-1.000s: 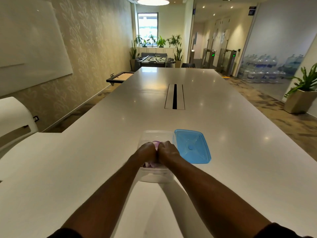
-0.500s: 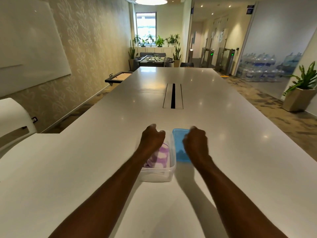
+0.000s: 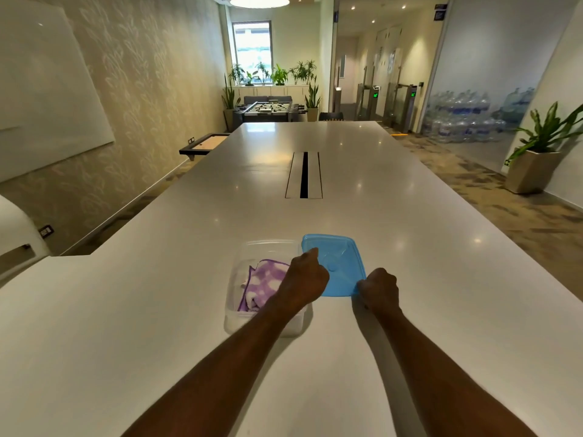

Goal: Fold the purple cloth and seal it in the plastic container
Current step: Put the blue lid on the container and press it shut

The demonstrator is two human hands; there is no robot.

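Note:
The folded purple-and-white cloth [image 3: 266,283] lies inside the clear plastic container [image 3: 234,320] on the white table [image 3: 142,326]. The blue lid [image 3: 342,263] sits just right of the container, touching its right rim. My left hand [image 3: 304,279] reaches across the container's right side and pinches the lid's left edge. My right hand [image 3: 377,290] is closed on the lid's near right corner. The container's near right corner is hidden under my left forearm.
A cable slot [image 3: 303,175] runs along the middle of the long table. At the left edge stands a white chair back [image 3: 15,234]. A potted plant [image 3: 533,171] is on the floor to the right, beyond the table's edge.
Both hands left the cloth in the container and moved right to the blue lid. The cloth now lies uncovered in the container, and each hand has closed on an edge of the lid.

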